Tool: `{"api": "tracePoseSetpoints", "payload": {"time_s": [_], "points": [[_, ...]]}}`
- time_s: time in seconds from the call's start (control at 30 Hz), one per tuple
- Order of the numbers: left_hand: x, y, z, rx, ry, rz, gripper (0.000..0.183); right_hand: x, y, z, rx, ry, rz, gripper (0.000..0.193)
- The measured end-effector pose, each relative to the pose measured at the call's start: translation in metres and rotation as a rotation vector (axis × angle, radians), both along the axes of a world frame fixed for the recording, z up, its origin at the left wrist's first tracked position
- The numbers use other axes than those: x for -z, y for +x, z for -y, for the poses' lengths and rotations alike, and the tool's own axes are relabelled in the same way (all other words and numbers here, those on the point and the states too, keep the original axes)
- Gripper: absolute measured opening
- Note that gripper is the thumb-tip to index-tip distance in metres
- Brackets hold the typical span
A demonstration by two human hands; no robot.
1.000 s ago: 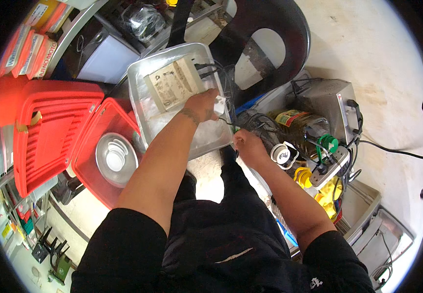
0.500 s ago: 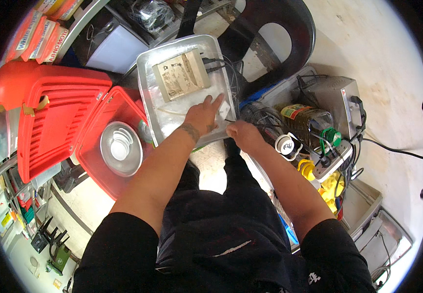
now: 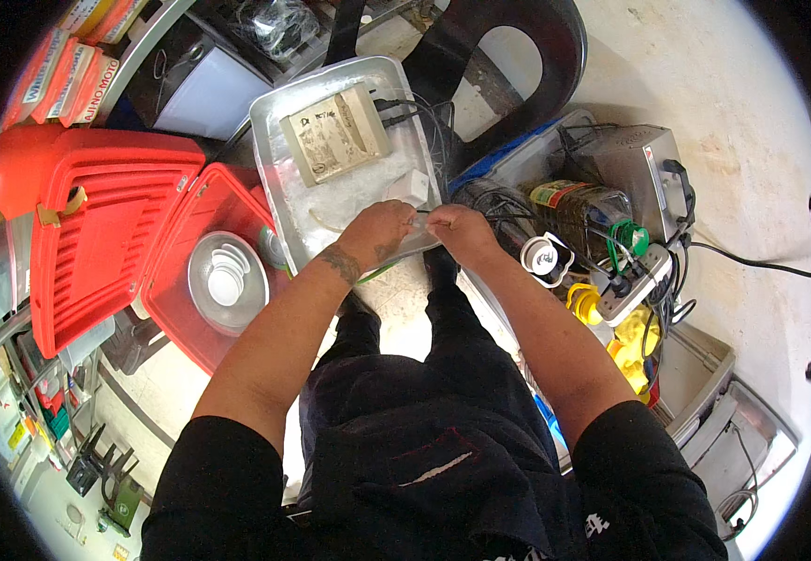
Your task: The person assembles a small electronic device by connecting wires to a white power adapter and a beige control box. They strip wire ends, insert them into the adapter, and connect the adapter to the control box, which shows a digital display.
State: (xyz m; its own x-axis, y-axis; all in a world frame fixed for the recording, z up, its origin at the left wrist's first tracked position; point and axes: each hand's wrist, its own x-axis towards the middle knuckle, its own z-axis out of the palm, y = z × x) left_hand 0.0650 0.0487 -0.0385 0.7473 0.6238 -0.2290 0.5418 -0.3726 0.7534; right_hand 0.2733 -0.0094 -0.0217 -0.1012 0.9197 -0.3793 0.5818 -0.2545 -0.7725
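Note:
My left hand [image 3: 379, 236] and my right hand [image 3: 463, 234] meet over the near right corner of a metal tray [image 3: 279, 196]. Both are closed, fingertips almost touching. A short stretch of thin black cable [image 3: 421, 212] shows between them, pinched from either side; its ends are hidden by the fingers. Just beyond my left fingers a small white block [image 3: 409, 190] lies in the tray. Farther back, a beige box [image 3: 335, 136] with handwriting on its top rests in the tray, black cables [image 3: 407, 110] running from its right side.
An open red bin [image 3: 176, 309] at left holds a metal bowl [image 3: 254, 297] with white lids. Behind the tray stands a black chair [image 3: 555, 84]. On the right are a large green-capped bottle [image 3: 579, 208], a metal appliance [image 3: 639, 168] and a white power strip [image 3: 637, 285] with tangled cords.
My left hand has drawn back from the white block, and its spread fingers have closed beside my right hand. My right hand has shifted slightly up and left.

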Motion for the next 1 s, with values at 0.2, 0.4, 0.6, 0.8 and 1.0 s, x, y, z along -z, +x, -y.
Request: {"api": "tracePoseSetpoints", "payload": {"time_s": [0.2,0.4,0.6,0.8,1.0], "points": [[0.005,-0.001,0.0,-0.003,0.02,0.084,0.021,-0.002,-0.002,-0.001,-0.011,-0.049,0.03,0.015],[0.005,-0.001,0.001,-0.033,-0.003,0.045,0.019,-0.003,-0.002,-0.003,0.013,-0.028,0.024,0.014],[0.007,0.001,0.001,-0.046,-0.001,0.023,0.02,-0.005,-0.003,-0.003,0.018,-0.066,0.037,0.015],[0.001,0.002,-0.003,-0.048,-0.02,0.012,0.019,-0.012,-0.005,-0.008,0.067,-0.143,0.032,0.016],[-0.005,0.004,-0.005,-0.045,-0.012,0.025,0.018,-0.012,-0.006,-0.011,0.138,-0.265,-0.007,0.017]]}}
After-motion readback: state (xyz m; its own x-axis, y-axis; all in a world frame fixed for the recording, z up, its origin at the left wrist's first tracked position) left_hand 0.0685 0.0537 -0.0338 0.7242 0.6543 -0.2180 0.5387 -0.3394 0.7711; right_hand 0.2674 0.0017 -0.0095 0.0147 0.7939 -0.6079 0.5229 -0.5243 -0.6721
